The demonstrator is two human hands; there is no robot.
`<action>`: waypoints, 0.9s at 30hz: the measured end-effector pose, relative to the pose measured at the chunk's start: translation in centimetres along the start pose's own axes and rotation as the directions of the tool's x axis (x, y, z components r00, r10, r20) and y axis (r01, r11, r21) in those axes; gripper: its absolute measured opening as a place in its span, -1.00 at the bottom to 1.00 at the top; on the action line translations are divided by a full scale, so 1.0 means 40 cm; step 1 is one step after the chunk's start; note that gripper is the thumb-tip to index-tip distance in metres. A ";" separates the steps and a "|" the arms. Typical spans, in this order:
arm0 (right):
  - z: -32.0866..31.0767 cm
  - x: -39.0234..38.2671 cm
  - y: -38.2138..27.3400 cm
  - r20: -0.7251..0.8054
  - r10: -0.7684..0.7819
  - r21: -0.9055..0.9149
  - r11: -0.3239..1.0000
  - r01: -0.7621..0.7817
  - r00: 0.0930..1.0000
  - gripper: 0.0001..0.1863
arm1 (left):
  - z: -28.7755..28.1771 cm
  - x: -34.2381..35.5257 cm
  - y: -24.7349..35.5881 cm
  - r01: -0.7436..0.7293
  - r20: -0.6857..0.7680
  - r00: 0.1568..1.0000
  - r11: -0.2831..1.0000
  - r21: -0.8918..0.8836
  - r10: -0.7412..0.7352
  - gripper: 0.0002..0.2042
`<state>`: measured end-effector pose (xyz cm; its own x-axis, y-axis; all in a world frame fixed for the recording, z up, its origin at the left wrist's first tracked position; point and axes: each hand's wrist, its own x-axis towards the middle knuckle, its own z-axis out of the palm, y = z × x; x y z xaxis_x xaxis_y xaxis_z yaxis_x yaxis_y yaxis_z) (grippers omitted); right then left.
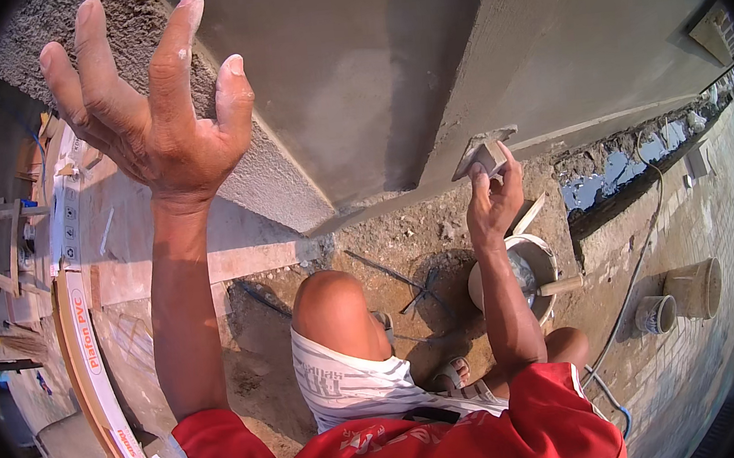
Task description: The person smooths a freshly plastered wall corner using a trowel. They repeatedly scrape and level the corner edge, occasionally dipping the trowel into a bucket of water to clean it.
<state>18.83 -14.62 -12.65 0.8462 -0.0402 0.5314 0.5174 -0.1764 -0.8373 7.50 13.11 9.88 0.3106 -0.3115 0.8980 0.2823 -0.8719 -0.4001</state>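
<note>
The right hand [492, 199] is closed around a small flat trowel [484, 156]. The fingers [510, 171] wrap its back, and the grey blade sticks out just above them. The blade lies flat on the wet grey wall [544, 44], right at the wall's bottom edge, where smooth plaster meets the rough dirt ground [404, 243].

The left hand [153, 117] is wide open and holds nothing. Its fingers are spread and it is raised up high, close to the rough grey part of the wall [131, 26]. It is well apart from the trowel.

Just below the right hand sits a white bucket [542, 256] with grey mix inside and a wooden handle [562, 285] poking out. The person's bare knee [335, 307] is below and between the two hands.

Above the trowel the wall is wide and smooth. To the right of the grip, a ditch [618, 169] with blue stuff in it runs along the wall's foot. Two more buckets [695, 286] stand far off to the right on the brick floor.
</note>
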 end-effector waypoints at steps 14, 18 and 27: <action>0.004 -0.144 0.160 0.030 0.067 -0.169 0.984 -0.061 0.997 -0.51 | 0.015 0.003 0.021 0.012 0.004 1.000 1.000 0.009 -0.012 -0.57; -0.019 0.074 -0.066 -0.019 -0.017 -0.023 1.000 0.016 1.000 -0.51 | -0.010 0.001 0.005 0.023 0.045 0.999 0.999 0.038 -0.025 -0.55; 0.079 -0.186 0.153 0.080 0.058 -0.238 0.971 -0.037 0.995 -0.48 | 0.000 0.018 0.036 0.022 0.039 0.999 1.000 0.012 -0.022 -0.55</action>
<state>16.11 -12.29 -22.13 0.8822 0.0285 0.4699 0.4403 -0.4035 -0.8021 8.13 11.64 9.96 0.3396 -0.2771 0.8988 0.2997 -0.8739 -0.3827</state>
